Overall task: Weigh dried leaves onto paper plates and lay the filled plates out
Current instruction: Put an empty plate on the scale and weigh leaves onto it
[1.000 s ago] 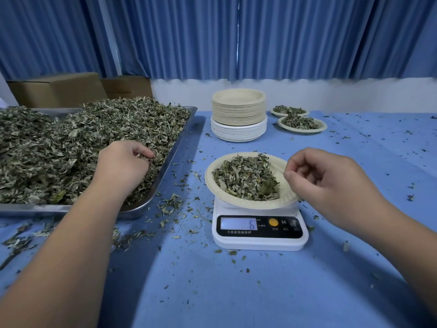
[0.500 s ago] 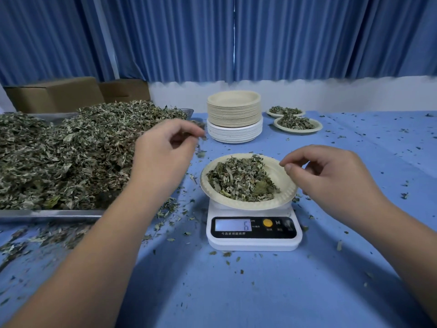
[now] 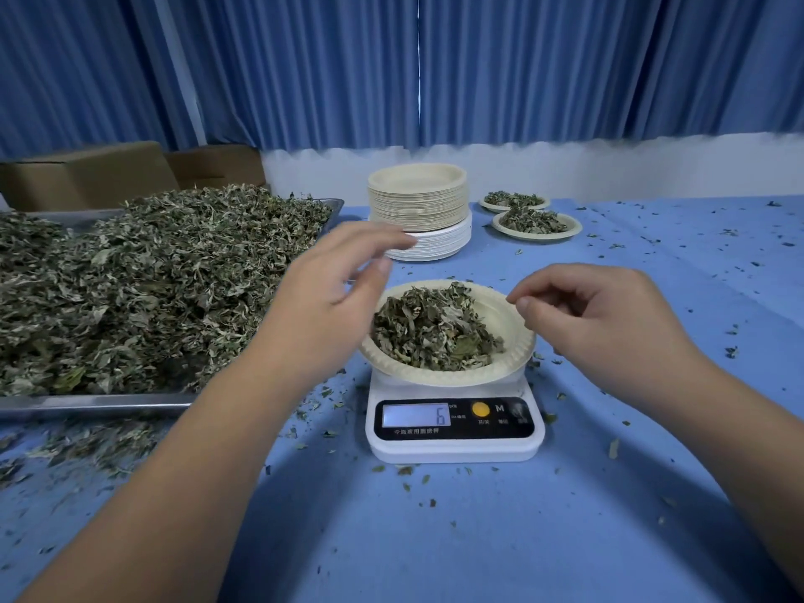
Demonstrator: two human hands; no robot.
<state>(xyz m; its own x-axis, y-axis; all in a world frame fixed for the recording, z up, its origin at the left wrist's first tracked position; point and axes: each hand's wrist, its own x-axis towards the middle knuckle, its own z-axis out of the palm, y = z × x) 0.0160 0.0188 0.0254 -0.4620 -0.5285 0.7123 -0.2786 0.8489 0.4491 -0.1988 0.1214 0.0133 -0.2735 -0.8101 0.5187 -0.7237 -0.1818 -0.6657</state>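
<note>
A round paper plate [image 3: 507, 317] sits on a small white scale [image 3: 454, 448] in the middle of the table [image 3: 435, 541]. The plate is pale yellow with a bumpy, wavy rim. A heap of dried leaves [image 3: 430, 335] fills its left and middle part. The leaves are dull green and grey, thin, curled and crumbly. The little screen on the scale shows a 6.

The left hand [image 3: 324, 306] hovers over the left edge of the plate. Its fingers are stretched out and spread apart, and it holds nothing. The right hand [image 3: 609, 324] hovers by the right edge of the plate. Its fingers are curled, and the thumb tip is very close to the first finger. I cannot tell if a tiny leaf bit is between them.

On the left a shiny metal tray [image 3: 95, 404] holds a big, fluffy pile of leaves [image 3: 152, 276]. Its corner is near the scale. Behind the scale stands a tall stack of empty plates [image 3: 417, 198], yellow ones on top of white ones. To the right of the stack lie two filled plates [image 3: 537, 223], one just behind the other.

The table has a smooth blue cloth with leaf crumbs on it. The right side and the front are wide and flat.
</note>
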